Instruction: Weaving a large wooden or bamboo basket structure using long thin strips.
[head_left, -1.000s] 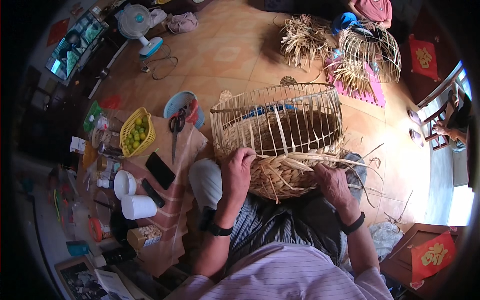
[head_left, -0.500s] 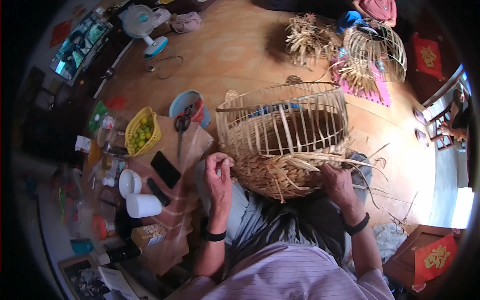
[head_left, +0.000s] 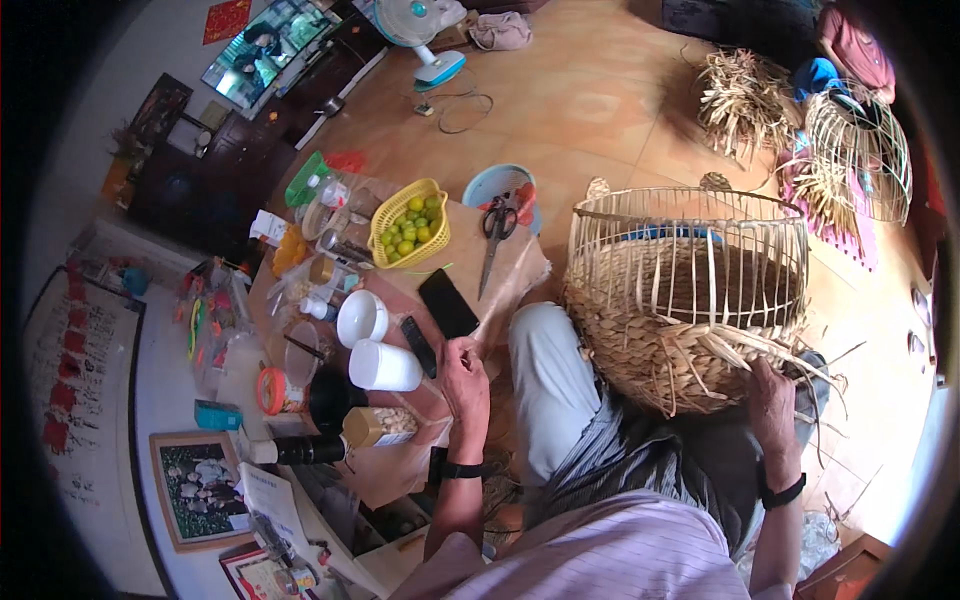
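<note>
A half-woven basket [head_left: 650,340] rests on my lap, its lower part braided and its upper stakes bare, with a rim hoop round the top. On its near right side my right hand [head_left: 772,405] is closed on a pale woven strip [head_left: 728,345]; the fingertips are partly hidden. My left hand [head_left: 464,382] is away from the basket, at the side table's edge. Its fingers are curled in, and whatever they hold, if anything, is hidden. Just beyond it lie a black phone [head_left: 448,303] and a dark remote control [head_left: 418,346].
The side table holds scissors [head_left: 494,240], a yellow basket of green fruit [head_left: 410,228], a white cup [head_left: 384,366] and several jars. A blue bucket [head_left: 500,182] stands behind it. At far right, another person [head_left: 858,48] sits by an openwork frame [head_left: 860,150] and dried strips [head_left: 745,100].
My view has swung left, so the scene sits further right. My left hand has left the basket's left side and moved to the table edge. My right hand stays at the strips.
</note>
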